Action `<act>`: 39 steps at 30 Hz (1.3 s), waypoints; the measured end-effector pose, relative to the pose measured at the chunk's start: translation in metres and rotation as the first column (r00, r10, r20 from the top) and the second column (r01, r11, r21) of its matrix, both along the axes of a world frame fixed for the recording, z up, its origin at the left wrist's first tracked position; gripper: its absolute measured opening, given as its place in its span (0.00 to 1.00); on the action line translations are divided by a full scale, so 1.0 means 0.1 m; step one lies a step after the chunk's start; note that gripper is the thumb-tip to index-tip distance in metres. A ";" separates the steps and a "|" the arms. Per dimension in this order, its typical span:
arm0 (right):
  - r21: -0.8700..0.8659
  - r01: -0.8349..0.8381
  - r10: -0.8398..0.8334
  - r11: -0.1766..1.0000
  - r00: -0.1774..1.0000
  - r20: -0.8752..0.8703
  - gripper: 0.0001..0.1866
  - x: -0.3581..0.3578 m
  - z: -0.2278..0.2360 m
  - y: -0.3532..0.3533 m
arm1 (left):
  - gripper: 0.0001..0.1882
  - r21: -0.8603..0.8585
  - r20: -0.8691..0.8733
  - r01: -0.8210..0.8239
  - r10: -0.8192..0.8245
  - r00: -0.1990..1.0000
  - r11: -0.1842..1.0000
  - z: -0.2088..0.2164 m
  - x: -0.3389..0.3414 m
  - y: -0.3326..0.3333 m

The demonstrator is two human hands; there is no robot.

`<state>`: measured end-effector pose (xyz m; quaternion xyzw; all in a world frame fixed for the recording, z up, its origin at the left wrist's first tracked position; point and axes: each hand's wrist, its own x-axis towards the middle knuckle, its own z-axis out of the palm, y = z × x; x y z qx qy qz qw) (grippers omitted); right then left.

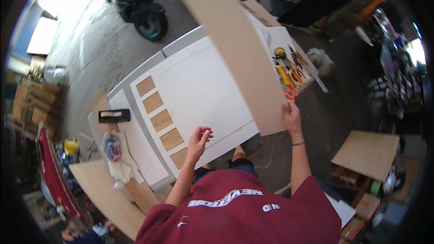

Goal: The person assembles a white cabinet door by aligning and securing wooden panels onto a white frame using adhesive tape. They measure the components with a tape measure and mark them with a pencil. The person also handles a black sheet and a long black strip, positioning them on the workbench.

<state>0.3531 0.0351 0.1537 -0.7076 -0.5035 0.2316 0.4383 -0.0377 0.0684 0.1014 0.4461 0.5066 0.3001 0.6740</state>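
Right hand (291, 116) is pinching the plank's (239, 49) near corner above the white panel (203, 90); left hand (199, 139) is hovering half-curled, empty. One-handed, the plank is risking tipping onto the tools (289, 72).

A grey concrete floor (113, 45) spreads ahead of the hands, washed by bright daylight from the far left. A dark scooter (140, 4) is parked well beyond them. Cardboard boxes (31, 101) crowd the left side. To the right, a plywood-topped stand (367, 153) sits below cluttered shelves (393, 63).
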 end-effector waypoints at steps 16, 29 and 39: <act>-0.067 0.350 -0.255 0.935 0.788 0.560 0.16 1.70 -1.17 0.49 | 0.15 -0.199 -0.361 -0.208 0.126 0.924 0.958 -0.42 0.14 -0.92; -0.386 0.064 0.001 0.920 0.986 0.167 0.09 -0.27 -1.20 -1.86 | 0.14 -0.094 -0.236 -0.189 0.163 0.958 0.977 -0.88 -0.64 -0.61; -0.425 0.068 0.015 0.903 0.982 0.190 0.10 -0.53 -0.96 -1.53 | 0.13 -0.068 -0.246 -0.407 0.380 0.892 0.911 -0.85 -1.44 -0.97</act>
